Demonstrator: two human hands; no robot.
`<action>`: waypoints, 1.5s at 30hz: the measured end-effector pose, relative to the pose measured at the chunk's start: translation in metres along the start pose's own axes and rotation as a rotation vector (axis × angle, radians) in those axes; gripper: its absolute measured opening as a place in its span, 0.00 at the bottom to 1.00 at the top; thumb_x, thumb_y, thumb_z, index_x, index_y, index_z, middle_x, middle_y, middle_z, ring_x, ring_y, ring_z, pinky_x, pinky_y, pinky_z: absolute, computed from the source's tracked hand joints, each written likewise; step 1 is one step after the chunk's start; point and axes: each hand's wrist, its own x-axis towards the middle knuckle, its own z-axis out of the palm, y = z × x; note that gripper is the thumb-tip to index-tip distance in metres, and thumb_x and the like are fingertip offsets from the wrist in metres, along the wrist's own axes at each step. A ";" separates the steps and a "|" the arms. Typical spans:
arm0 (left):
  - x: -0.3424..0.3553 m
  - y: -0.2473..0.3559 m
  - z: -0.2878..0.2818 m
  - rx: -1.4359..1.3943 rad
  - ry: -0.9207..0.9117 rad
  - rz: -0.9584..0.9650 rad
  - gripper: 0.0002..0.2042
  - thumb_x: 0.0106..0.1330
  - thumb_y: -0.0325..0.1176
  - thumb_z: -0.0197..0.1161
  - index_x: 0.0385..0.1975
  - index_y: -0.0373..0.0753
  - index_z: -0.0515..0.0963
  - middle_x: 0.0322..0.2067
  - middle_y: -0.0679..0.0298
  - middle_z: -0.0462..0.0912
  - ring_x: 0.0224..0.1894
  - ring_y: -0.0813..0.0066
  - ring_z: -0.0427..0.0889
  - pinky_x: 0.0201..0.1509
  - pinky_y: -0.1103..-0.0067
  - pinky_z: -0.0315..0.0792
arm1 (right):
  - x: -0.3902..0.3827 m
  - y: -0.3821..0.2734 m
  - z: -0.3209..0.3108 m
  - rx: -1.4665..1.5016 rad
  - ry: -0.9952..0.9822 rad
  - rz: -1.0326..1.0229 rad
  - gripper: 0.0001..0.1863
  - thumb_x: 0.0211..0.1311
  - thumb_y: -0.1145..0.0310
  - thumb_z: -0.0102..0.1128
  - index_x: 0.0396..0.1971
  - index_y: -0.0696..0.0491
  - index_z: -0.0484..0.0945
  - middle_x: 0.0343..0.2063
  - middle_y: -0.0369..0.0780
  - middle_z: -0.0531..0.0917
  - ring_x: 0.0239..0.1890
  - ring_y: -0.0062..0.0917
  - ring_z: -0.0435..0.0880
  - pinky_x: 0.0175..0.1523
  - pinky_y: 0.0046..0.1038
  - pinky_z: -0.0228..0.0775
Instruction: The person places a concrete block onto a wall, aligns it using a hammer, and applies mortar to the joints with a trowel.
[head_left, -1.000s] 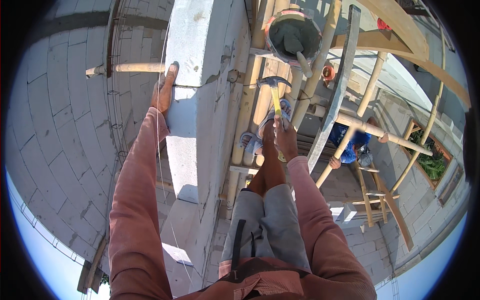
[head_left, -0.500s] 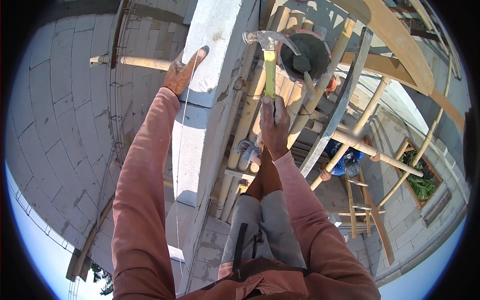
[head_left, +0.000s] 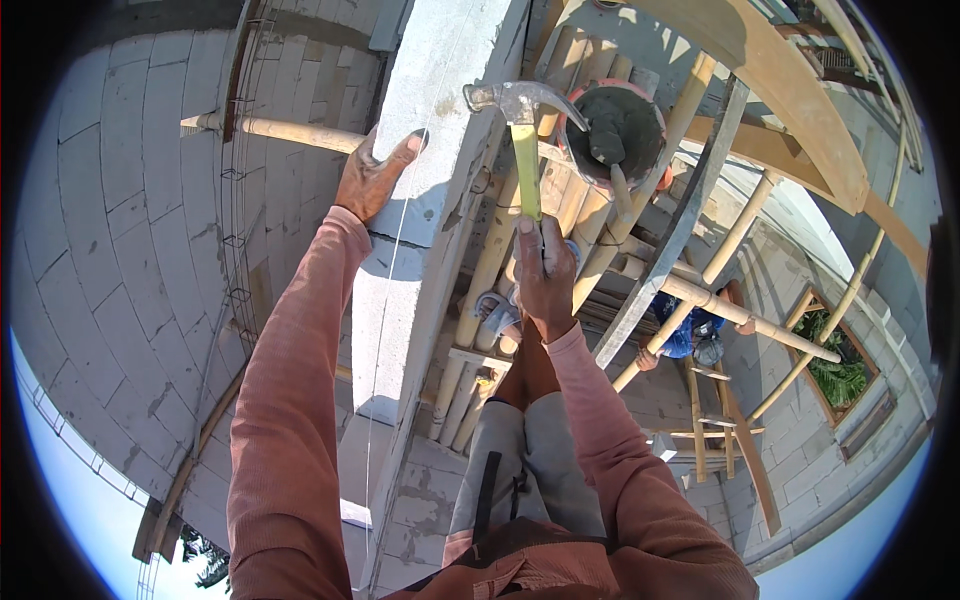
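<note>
At frame centre the right hand (head_left: 545, 275) is clenched around the yellow-green handle of a claw hammer (head_left: 520, 130), whose steel head sits raised near the top centre, just right of the wall's edge. Upper left of centre, the left hand (head_left: 372, 178) lies flat with fingers spread on the top of the pale block wall (head_left: 440, 90), thumb over its edge. A thin string line (head_left: 385, 300) runs down the wall's top. Right of the hammer head, a reddish bucket (head_left: 622, 125) on the bamboo scaffold (head_left: 560, 215) holds grey mortar and what looks like a trowel. Open air drops away right of the scaffold, where another person (head_left: 690, 335) stands below.
</note>
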 end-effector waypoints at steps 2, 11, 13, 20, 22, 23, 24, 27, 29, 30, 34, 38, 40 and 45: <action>0.003 -0.005 0.002 -0.022 0.030 0.024 0.40 0.54 0.68 0.66 0.55 0.37 0.77 0.49 0.53 0.82 0.54 0.62 0.79 0.60 0.70 0.71 | -0.023 0.031 0.005 -0.208 0.119 -0.253 0.13 0.67 0.69 0.58 0.46 0.59 0.71 0.25 0.47 0.75 0.28 0.37 0.78 0.25 0.33 0.65; 0.002 -0.026 0.003 0.154 0.112 0.034 0.39 0.62 0.63 0.63 0.57 0.29 0.74 0.50 0.49 0.80 0.55 0.60 0.77 0.64 0.70 0.66 | -0.111 0.335 0.058 0.339 -0.225 0.652 0.18 0.72 0.67 0.51 0.51 0.66 0.74 0.42 0.42 0.83 0.44 0.27 0.84 0.46 0.26 0.75; 0.023 -0.020 0.032 0.080 0.076 0.080 0.40 0.62 0.64 0.62 0.59 0.29 0.73 0.54 0.49 0.77 0.60 0.60 0.73 0.67 0.69 0.62 | -0.108 0.432 0.010 0.243 -0.139 0.773 0.17 0.66 0.63 0.58 0.45 0.61 0.81 0.38 0.44 0.86 0.37 0.28 0.84 0.43 0.29 0.73; 0.005 -0.055 -0.019 0.099 0.100 0.119 0.34 0.72 0.58 0.49 0.64 0.31 0.68 0.52 0.54 0.79 0.55 0.70 0.79 0.58 0.79 0.74 | -0.045 0.402 0.064 -0.345 -0.489 0.633 0.31 0.65 0.37 0.51 0.51 0.49 0.76 0.35 0.54 0.84 0.41 0.52 0.82 0.45 0.50 0.73; 0.003 -0.048 -0.017 -0.030 0.002 -0.010 0.35 0.74 0.58 0.44 0.66 0.31 0.64 0.53 0.55 0.79 0.53 0.69 0.82 0.56 0.79 0.79 | -0.048 0.416 0.058 -0.486 -0.500 0.643 0.29 0.66 0.39 0.51 0.52 0.50 0.73 0.43 0.56 0.82 0.49 0.52 0.80 0.50 0.51 0.72; 0.004 -0.046 -0.014 -0.040 0.070 0.005 0.36 0.74 0.59 0.42 0.69 0.33 0.59 0.54 0.56 0.78 0.48 0.71 0.85 0.49 0.81 0.83 | -0.052 0.422 0.066 -0.554 -0.414 0.616 0.29 0.66 0.40 0.52 0.53 0.50 0.71 0.45 0.55 0.80 0.51 0.52 0.78 0.51 0.51 0.72; 0.004 -0.046 -0.010 -0.068 0.063 -0.003 0.36 0.74 0.59 0.42 0.70 0.33 0.58 0.55 0.56 0.78 0.48 0.71 0.85 0.50 0.80 0.82 | -0.058 0.427 0.073 -0.626 -0.327 0.589 0.30 0.65 0.41 0.52 0.54 0.50 0.70 0.48 0.55 0.78 0.54 0.52 0.77 0.53 0.51 0.71; 0.007 -0.049 -0.018 -0.091 0.030 0.009 0.34 0.75 0.56 0.42 0.70 0.34 0.58 0.55 0.56 0.77 0.53 0.71 0.83 0.57 0.78 0.79 | -0.069 0.425 0.083 -0.697 -0.229 0.623 0.27 0.66 0.45 0.53 0.55 0.49 0.67 0.53 0.49 0.73 0.59 0.50 0.73 0.55 0.51 0.71; 0.009 -0.050 -0.011 -0.095 0.105 0.027 0.33 0.75 0.55 0.43 0.67 0.33 0.63 0.53 0.57 0.78 0.54 0.71 0.81 0.58 0.80 0.76 | -0.074 0.412 0.082 -0.681 -0.103 0.693 0.24 0.66 0.49 0.54 0.53 0.49 0.68 0.53 0.46 0.73 0.59 0.48 0.72 0.56 0.50 0.70; 0.009 -0.047 -0.007 -0.102 0.149 0.038 0.32 0.76 0.55 0.43 0.66 0.32 0.65 0.52 0.57 0.79 0.54 0.72 0.80 0.59 0.81 0.74 | -0.077 0.399 0.083 -0.657 0.015 0.720 0.22 0.66 0.50 0.55 0.51 0.50 0.69 0.51 0.45 0.74 0.58 0.47 0.73 0.57 0.49 0.69; 0.012 -0.054 -0.018 0.117 0.177 0.115 0.29 0.72 0.57 0.54 0.54 0.32 0.76 0.44 0.63 0.79 0.45 0.80 0.77 0.48 0.83 0.74 | -0.063 0.332 0.018 -0.442 0.491 0.478 0.20 0.66 0.51 0.55 0.46 0.52 0.74 0.47 0.45 0.76 0.55 0.45 0.74 0.61 0.45 0.66; 0.001 -0.050 -0.027 0.176 0.180 -0.106 0.33 0.68 0.61 0.56 0.53 0.31 0.77 0.37 0.64 0.80 0.39 0.80 0.78 0.46 0.84 0.73 | 0.009 0.227 -0.029 -0.518 0.353 0.334 0.24 0.66 0.47 0.53 0.46 0.53 0.78 0.48 0.46 0.77 0.55 0.44 0.74 0.60 0.46 0.66; 0.003 -0.032 -0.003 0.240 0.197 -0.003 0.47 0.57 0.75 0.55 0.55 0.30 0.76 0.39 0.54 0.82 0.42 0.67 0.80 0.50 0.72 0.74 | 0.052 0.232 -0.036 -0.839 0.157 0.275 0.26 0.66 0.45 0.52 0.48 0.53 0.78 0.48 0.45 0.77 0.56 0.44 0.74 0.60 0.46 0.66; 0.001 -0.018 0.001 0.218 0.216 -0.039 0.48 0.54 0.76 0.56 0.52 0.29 0.78 0.37 0.55 0.82 0.42 0.67 0.79 0.52 0.74 0.72 | 0.107 0.288 -0.007 -1.121 -0.232 0.441 0.21 0.65 0.53 0.51 0.48 0.51 0.81 0.54 0.44 0.75 0.60 0.41 0.73 0.60 0.43 0.68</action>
